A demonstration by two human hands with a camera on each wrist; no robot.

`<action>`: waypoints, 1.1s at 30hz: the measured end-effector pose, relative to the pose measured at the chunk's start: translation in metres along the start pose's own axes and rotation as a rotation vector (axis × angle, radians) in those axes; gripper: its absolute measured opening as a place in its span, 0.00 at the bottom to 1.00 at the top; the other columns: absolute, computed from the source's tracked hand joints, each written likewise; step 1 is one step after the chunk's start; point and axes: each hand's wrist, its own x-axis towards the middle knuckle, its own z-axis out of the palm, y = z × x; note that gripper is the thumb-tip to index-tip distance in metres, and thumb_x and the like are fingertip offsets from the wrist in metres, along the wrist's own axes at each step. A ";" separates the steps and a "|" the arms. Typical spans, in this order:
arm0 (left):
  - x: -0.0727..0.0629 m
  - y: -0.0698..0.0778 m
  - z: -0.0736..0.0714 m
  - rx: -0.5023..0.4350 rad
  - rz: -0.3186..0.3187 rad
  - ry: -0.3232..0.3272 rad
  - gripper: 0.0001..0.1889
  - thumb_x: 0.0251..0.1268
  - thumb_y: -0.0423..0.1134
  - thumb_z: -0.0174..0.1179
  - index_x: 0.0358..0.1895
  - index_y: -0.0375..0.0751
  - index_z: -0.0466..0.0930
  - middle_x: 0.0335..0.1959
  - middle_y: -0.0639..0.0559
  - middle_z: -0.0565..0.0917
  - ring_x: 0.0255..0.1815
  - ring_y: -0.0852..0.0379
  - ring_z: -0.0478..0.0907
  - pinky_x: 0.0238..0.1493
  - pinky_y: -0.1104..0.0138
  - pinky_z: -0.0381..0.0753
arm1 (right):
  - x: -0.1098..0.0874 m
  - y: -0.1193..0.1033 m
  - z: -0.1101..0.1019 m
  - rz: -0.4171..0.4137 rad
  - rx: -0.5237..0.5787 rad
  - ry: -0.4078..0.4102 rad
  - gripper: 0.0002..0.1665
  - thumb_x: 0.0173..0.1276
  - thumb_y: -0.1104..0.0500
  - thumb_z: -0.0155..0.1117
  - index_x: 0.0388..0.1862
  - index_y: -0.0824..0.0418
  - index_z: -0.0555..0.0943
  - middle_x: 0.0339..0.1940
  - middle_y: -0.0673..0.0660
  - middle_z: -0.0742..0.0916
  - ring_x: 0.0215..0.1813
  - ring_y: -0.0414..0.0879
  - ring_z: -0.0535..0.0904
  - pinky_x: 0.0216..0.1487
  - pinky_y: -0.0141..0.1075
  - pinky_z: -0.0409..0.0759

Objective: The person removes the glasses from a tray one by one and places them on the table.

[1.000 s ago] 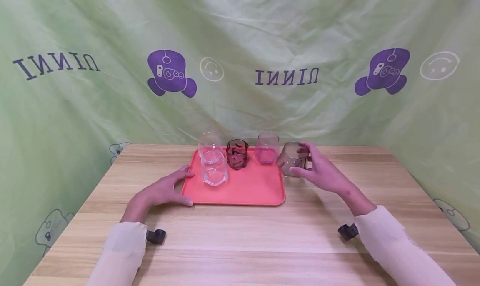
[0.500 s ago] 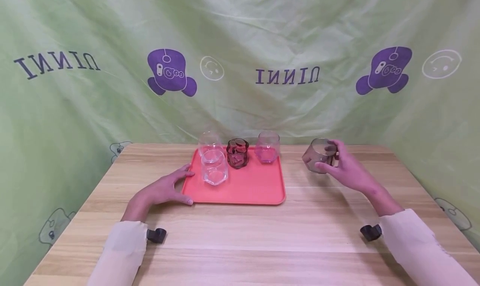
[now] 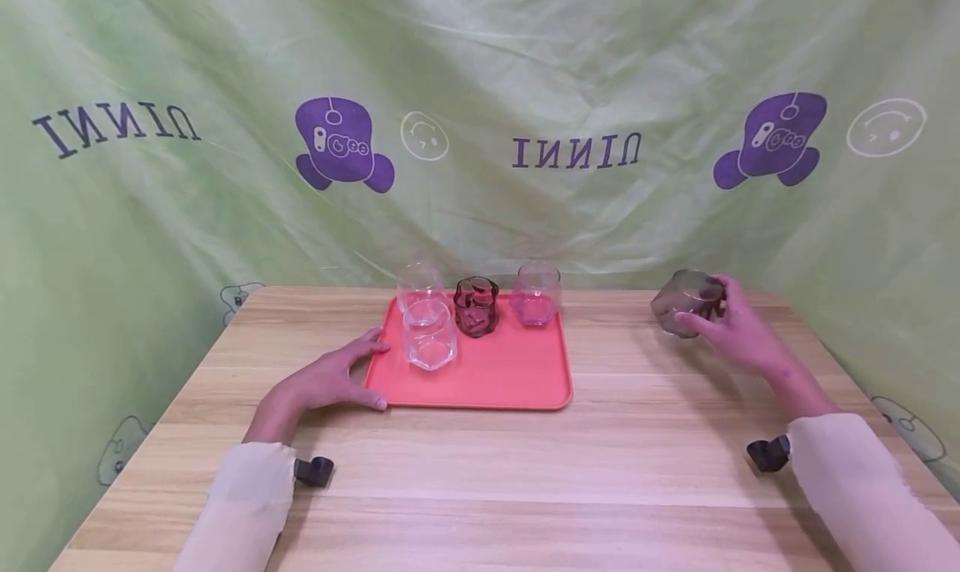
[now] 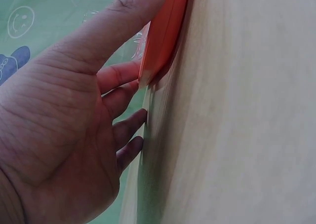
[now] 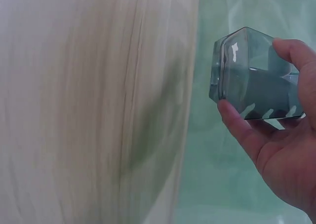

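Observation:
My right hand (image 3: pixel 738 326) grips a smoky grey faceted glass (image 3: pixel 678 303) above the right part of the table. In the right wrist view the glass (image 5: pixel 252 76) is tilted, with thumb and fingers around its sides. My left hand (image 3: pixel 330 378) rests at the left end of the red tray (image 3: pixel 502 380), thumb by the front corner and fingers spread along the side. The left wrist view shows the thumb lying against the rim of the tray (image 4: pixel 165 36). On the tray stand a dark wavy glass (image 3: pixel 476 307), a pinkish clear glass (image 3: pixel 536 295) and two clear glasses (image 3: pixel 430 338) overlapping at the left.
A wooden table (image 3: pixel 480 480) carries the tray near its back edge. Green printed cloth (image 3: pixel 480 205) hangs behind and at both sides. Each sleeve cuff has a black camera mount (image 3: pixel 768 454).
My right hand has carried the smoky grey glass rightward, away from beside the tray's right edge, and the glass has tipped. The left hand and the tray have stayed in place.

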 end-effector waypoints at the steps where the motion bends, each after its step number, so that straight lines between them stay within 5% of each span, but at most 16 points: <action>1: 0.000 0.000 0.000 0.002 -0.001 0.000 0.55 0.47 0.58 0.81 0.80 0.46 0.63 0.85 0.46 0.47 0.82 0.35 0.44 0.76 0.38 0.51 | 0.001 0.004 -0.003 0.006 -0.004 0.007 0.51 0.76 0.52 0.66 0.78 0.74 0.45 0.56 0.71 0.74 0.50 0.56 0.73 0.38 0.29 0.79; 8: 0.000 -0.001 0.000 0.006 -0.003 0.002 0.56 0.47 0.58 0.81 0.80 0.46 0.62 0.85 0.46 0.47 0.82 0.35 0.45 0.76 0.38 0.51 | 0.006 0.025 -0.019 0.060 -0.056 0.049 0.46 0.77 0.49 0.65 0.73 0.75 0.53 0.48 0.65 0.74 0.41 0.51 0.71 0.32 0.32 0.76; 15: -0.001 0.001 0.001 0.011 0.003 0.009 0.56 0.47 0.58 0.81 0.80 0.45 0.62 0.85 0.46 0.47 0.82 0.36 0.44 0.77 0.39 0.50 | 0.004 0.036 -0.030 0.177 -0.106 0.063 0.62 0.76 0.39 0.62 0.78 0.80 0.38 0.56 0.76 0.71 0.51 0.63 0.70 0.42 0.38 0.73; 21: -0.001 0.001 0.000 0.016 0.001 0.011 0.56 0.46 0.58 0.81 0.80 0.46 0.63 0.85 0.46 0.47 0.82 0.36 0.45 0.76 0.39 0.51 | 0.006 0.046 -0.036 0.206 -0.089 0.095 0.63 0.74 0.39 0.64 0.78 0.80 0.40 0.57 0.76 0.72 0.53 0.64 0.71 0.44 0.39 0.75; 24: 0.000 -0.001 0.000 0.023 0.000 0.009 0.56 0.47 0.59 0.81 0.80 0.47 0.63 0.85 0.47 0.47 0.82 0.36 0.44 0.76 0.38 0.51 | 0.006 0.050 -0.038 0.247 -0.069 0.107 0.66 0.74 0.36 0.63 0.78 0.80 0.38 0.63 0.83 0.69 0.60 0.74 0.70 0.56 0.53 0.78; 27: 0.002 -0.002 -0.001 0.019 0.004 0.006 0.55 0.47 0.58 0.81 0.80 0.47 0.63 0.85 0.47 0.47 0.82 0.36 0.44 0.76 0.39 0.51 | 0.004 0.053 -0.042 0.290 -0.049 0.129 0.67 0.73 0.35 0.62 0.78 0.79 0.35 0.69 0.88 0.62 0.68 0.81 0.61 0.65 0.71 0.63; 33: 0.002 0.000 -0.001 -0.002 -0.002 0.000 0.56 0.47 0.57 0.81 0.80 0.47 0.62 0.85 0.46 0.47 0.82 0.36 0.44 0.77 0.39 0.50 | 0.001 0.056 -0.049 0.329 -0.068 0.147 0.67 0.74 0.35 0.62 0.78 0.79 0.35 0.69 0.89 0.60 0.69 0.83 0.59 0.67 0.73 0.60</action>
